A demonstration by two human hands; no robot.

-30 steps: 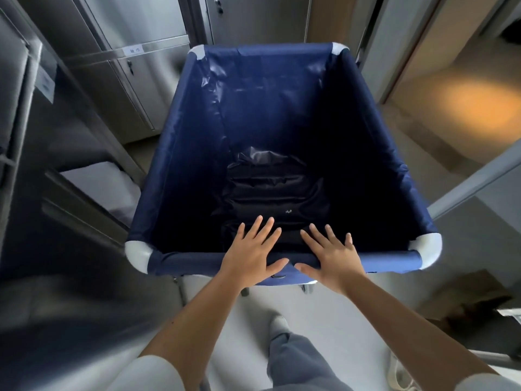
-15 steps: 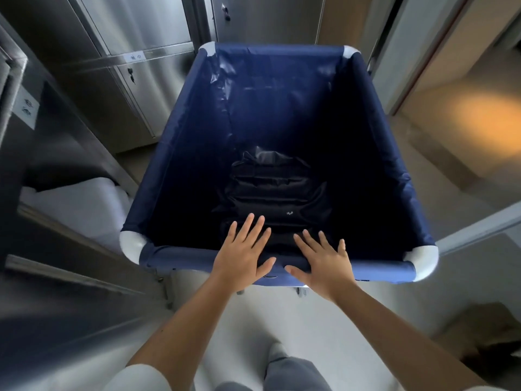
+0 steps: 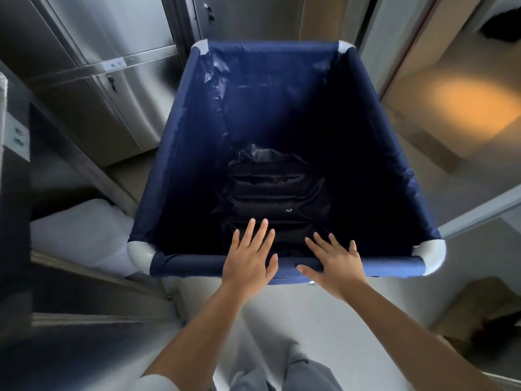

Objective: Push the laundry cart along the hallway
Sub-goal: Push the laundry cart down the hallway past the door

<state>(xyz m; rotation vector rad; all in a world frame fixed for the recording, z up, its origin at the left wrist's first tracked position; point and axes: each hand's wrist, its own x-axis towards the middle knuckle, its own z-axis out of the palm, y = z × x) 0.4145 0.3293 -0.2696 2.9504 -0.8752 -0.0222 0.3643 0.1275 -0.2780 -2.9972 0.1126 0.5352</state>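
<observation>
Both hands, left hand (image 3: 249, 256) and right hand (image 3: 335, 261), press spread flat on the near rim of the laundry cart (image 3: 214, 266), which holds only a dark bag (image 3: 270, 187) and so probably rolls lightly, its stiff rim the best place to push.

Cabinet tag (image 3: 116, 64): white, on steel cabinet (image 3: 127, 29) rail; two characters, not legible.
Side tag (image 3: 17, 136): far left; print blurred, unreadable.
Logo (image 3: 288, 211): white mark on black bundle (image 3: 270, 187) in laundry cart (image 3: 197, 268); too small to read.

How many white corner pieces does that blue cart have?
4, one at each top corner of the laundry cart: far-left cap, far-right cap, near-left cap, near-right cap. None looks hidden.
</observation>
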